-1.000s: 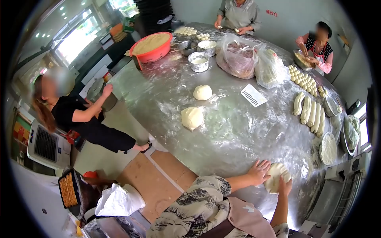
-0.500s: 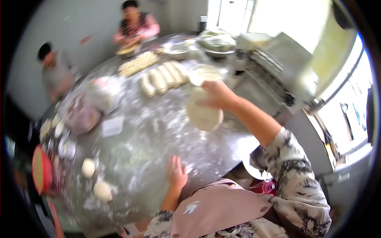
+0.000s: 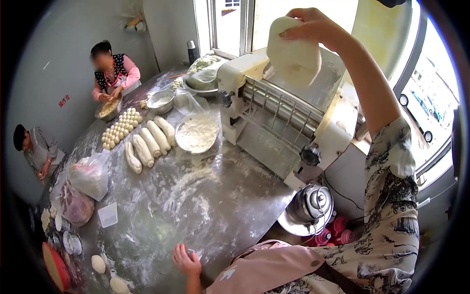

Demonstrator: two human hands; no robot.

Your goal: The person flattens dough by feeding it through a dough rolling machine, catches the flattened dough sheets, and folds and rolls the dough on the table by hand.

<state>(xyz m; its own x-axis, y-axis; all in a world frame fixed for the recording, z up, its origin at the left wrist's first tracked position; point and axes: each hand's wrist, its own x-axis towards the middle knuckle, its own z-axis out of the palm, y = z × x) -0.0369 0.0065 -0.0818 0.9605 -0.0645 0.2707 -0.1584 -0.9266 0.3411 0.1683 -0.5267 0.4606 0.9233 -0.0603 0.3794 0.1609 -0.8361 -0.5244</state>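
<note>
High at the upper right, my right hand (image 3: 313, 28) pinches the top of a flat sheet of dough (image 3: 293, 56), which hangs down. Behind and below the sheet stands a dough roller machine (image 3: 281, 110) with metal bars across its front. My left hand (image 3: 187, 259) rests on the floured steel table (image 3: 161, 215) near its front edge, fingers stretched out and nothing in them. A bowl of flour (image 3: 197, 133) sits left of the machine, beside several thick dough rolls (image 3: 151, 139).
Many small dough balls (image 3: 121, 128) lie past the rolls. Plastic bags (image 3: 88, 176), a white scraper (image 3: 107, 214), round dough pieces (image 3: 98, 264) and a red container (image 3: 55, 267) are at left. A kettle (image 3: 313, 203) stands below the machine. Two people (image 3: 116, 73) work across the table.
My right hand has lifted the dough sheet from over the table up to the machine. The view has turned right. My left hand stays on the table.
</note>
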